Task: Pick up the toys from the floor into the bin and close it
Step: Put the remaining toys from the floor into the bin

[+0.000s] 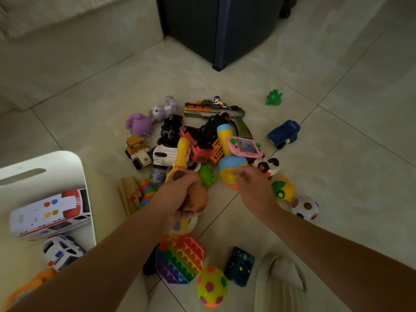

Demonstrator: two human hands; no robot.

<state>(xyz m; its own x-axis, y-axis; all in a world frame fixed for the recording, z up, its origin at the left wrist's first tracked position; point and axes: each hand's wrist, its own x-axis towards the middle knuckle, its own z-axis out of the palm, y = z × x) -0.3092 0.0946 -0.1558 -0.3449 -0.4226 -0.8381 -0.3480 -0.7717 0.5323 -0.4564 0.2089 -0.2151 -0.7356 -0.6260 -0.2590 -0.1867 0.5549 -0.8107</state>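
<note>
The left hand [184,194] is in the middle of the frame. Its fingers are wrapped tight round a long yellow toy [182,152]. The right hand [253,188] is just beside it and touches the end of a blue and yellow toy [229,165]. I cannot tell if it grips it. Both toys are at the pile of toys [202,143] on the floor [90,122]. The white bin [75,158] sits at the lower left, with a toy ambulance [51,212] and a white car [63,251] inside.

Arms outstretched, left hand [182,194] grips a yellow toy [182,146]; right hand [252,185] curls its fingers down.
</note>
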